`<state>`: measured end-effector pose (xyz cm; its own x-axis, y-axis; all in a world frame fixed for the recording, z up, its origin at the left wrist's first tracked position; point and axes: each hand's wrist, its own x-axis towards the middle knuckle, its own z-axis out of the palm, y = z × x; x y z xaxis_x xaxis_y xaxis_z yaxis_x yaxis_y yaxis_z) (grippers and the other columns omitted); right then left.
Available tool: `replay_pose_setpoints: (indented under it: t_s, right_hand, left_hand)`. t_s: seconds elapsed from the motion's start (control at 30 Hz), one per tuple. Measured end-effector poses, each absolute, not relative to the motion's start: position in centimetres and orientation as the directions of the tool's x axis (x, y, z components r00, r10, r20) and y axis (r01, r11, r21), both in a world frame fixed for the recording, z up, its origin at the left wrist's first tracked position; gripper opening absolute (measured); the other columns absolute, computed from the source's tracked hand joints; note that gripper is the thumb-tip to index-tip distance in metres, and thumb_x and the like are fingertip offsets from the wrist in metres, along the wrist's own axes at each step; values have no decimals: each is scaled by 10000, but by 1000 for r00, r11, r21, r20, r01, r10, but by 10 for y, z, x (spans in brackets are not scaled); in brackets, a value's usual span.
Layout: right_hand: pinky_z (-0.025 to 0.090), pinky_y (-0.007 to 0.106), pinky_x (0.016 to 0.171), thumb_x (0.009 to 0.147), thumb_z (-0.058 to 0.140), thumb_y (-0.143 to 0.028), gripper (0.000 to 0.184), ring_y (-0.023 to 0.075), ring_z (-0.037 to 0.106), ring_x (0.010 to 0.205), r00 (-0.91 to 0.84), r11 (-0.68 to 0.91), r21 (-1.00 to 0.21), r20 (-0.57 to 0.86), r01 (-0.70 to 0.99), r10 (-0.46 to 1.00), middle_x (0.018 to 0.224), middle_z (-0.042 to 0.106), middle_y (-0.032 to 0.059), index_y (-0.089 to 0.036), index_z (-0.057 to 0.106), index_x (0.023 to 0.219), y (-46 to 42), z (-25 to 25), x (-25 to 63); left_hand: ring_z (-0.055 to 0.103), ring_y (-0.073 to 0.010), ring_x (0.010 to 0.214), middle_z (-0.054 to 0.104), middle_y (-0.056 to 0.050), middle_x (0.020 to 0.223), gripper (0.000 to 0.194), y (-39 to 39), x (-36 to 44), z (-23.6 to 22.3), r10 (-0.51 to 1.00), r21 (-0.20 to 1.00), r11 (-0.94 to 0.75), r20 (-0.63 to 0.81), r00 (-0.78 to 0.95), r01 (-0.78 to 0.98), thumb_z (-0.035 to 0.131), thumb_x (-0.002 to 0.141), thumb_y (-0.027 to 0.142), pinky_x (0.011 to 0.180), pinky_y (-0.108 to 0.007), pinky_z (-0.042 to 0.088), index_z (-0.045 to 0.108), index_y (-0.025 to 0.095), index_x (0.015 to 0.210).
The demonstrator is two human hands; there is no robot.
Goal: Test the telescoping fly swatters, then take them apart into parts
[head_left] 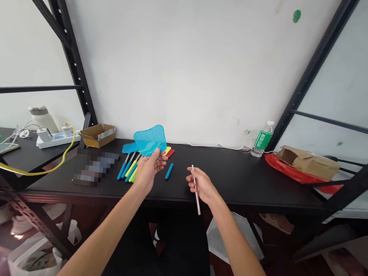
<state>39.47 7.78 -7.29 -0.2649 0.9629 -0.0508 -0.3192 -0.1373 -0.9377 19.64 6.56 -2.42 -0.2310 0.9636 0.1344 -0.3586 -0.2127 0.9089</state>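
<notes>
My left hand (153,163) grips a blue perforated fly swatter head (151,139) at its lower edge, holding it up above the table. Between the fingers of my right hand (200,183) is a thin silver metal rod (197,201), slanting down towards me. A loose blue handle grip (169,171) lies on the black table between my hands. Left of and partly behind my left hand lie several fly swatters (127,166) with blue or yellow-green grips. A yellow and a red swatter head (170,153) show just behind my left fingers.
On the black table (233,177) a small open cardboard box (97,135) stands at the back left, near a blurred-out item (96,170). A water bottle (262,139) stands at the back right, beside a brown paper package (308,162) on red plastic. Black shelf posts (315,60) frame both sides.
</notes>
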Motion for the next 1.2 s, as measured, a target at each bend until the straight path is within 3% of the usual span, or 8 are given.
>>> replay_pose_setpoints:
  t_s: [0.1,0.2,0.4,0.5,0.63,0.8,0.97,1.2]
  right_hand:
    - [454,210,513,783,593,-192,577,128,601,624,-115,-87,-960,-57,-268,992,918,669,74,-180,427,1336,107,-81,392]
    - [556,325,742,749,554,-131,756,205,679,892,22,47,-997,48,61,999,1217,619,154,-182,355,1476,135,-88,383]
    - [366,431,1107,720,525,-55,724,323,443,1356,50,260,-767,355,587,933,1385,531,205,-93,484,1442,158,-100,369]
    - [352,402,1118,793,509,-96,613,297,440,1363,9,284,-686,390,670,921,1425,502,202,-79,526,1406,153,-101,367]
    - [373,378,1101,911,473,-259,441,259,533,1272,69,328,-725,458,606,886,1324,608,140,-140,610,1313,141,-94,373]
    - [412,370,1049,954,469,-348,424,253,592,1180,9,367,-688,477,627,879,1298,629,116,-171,623,1308,125,-93,388]
    - [403,365,1030,864,586,-206,366,285,571,1172,-102,300,-476,398,827,912,1263,637,123,-170,703,1209,123,-101,399]
    - [412,360,1030,840,546,-127,352,280,606,1136,1,183,-406,412,895,911,1238,666,117,-148,740,1132,128,-105,454]
  left_hand:
    - [653,-136,664,752,-101,831,486,57,193,-44,964,941,-189,123,-236,-280,741,751,569,610,-234,477,762,112,913]
    - [659,-154,671,751,-112,799,506,54,197,-64,961,966,-197,157,-226,-167,732,746,598,608,-244,467,770,107,861]
    - [659,-169,686,759,-132,832,466,55,199,-83,954,972,-222,200,-225,-75,698,786,572,617,-260,468,767,112,778]
    - [657,-175,695,754,-127,800,449,55,197,-87,950,970,-243,234,-207,-20,682,809,551,633,-264,477,766,113,759]
    - [668,-187,730,755,-123,793,439,54,197,-87,947,964,-264,262,-188,17,651,835,541,636,-261,482,760,124,754]
    - [660,-188,686,753,-125,793,478,55,204,-83,944,946,-283,304,-129,157,579,865,558,616,-270,472,751,128,746]
    - [691,-218,723,733,-96,716,520,57,223,-72,966,758,-172,256,-44,629,476,920,541,697,-294,479,694,178,617]
    - [703,-306,894,737,-143,859,368,80,267,-62,983,546,-60,180,-47,836,543,898,467,761,-363,496,718,180,748]
